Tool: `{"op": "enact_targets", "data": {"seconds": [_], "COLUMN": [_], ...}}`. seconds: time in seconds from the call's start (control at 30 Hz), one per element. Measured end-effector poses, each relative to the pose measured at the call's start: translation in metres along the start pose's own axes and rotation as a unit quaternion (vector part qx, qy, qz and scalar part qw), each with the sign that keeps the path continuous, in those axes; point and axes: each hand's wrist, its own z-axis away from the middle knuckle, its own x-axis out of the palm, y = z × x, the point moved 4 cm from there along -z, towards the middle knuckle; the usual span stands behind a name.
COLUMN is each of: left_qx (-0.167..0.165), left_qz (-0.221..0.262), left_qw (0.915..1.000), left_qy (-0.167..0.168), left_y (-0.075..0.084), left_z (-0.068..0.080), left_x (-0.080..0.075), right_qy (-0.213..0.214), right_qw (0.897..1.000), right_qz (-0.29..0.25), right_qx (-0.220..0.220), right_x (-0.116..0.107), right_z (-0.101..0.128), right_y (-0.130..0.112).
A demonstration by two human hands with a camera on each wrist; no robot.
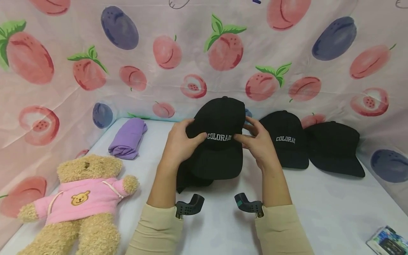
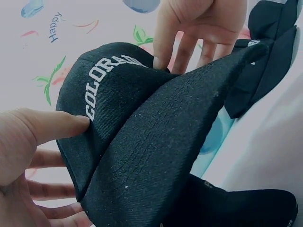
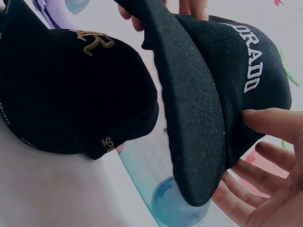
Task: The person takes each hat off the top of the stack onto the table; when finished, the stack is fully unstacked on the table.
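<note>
Two hands lift a black Colorado cap point(image 1: 220, 138) above the middle of the desk point(image 1: 334, 209); the left hand point(image 1: 180, 143) curls round its left side, thumb pressed beside the lettering; the right hand point(image 1: 259, 141) holds the right side with thumb in front and fingers behind; under it lies another black cap point(image 1: 191, 179); to the right sit a second Colorado cap point(image 1: 287, 141) and a plain black cap point(image 1: 334, 148); at near left lies a teddy bear point(image 1: 79, 202); farther back, a folded purple cloth point(image 1: 129, 138).
</note>
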Motion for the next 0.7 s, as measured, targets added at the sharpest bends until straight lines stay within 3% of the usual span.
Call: {"op": "enact_targets", "data": {"seconds": [0.43, 0.7], "left_qx": [0.006, 0.036], "left_qz": [-0.007, -0.003], "left_qw": [0.9999, 0.9993], "left_qy": [0.004, 0.012], "left_y": [0.006, 0.01], "left_z": [0.0, -0.001], "left_x": [0.011, 0.021], "right_qy": [0.008, 0.023], "right_qw": [1.0, 1.0], "right_qz": [0.005, 0.003], "right_qx": [0.001, 0.002], "right_x": [-0.012, -0.019], "right_z": [0.003, 0.002], "right_y": [-0.002, 0.0]}}
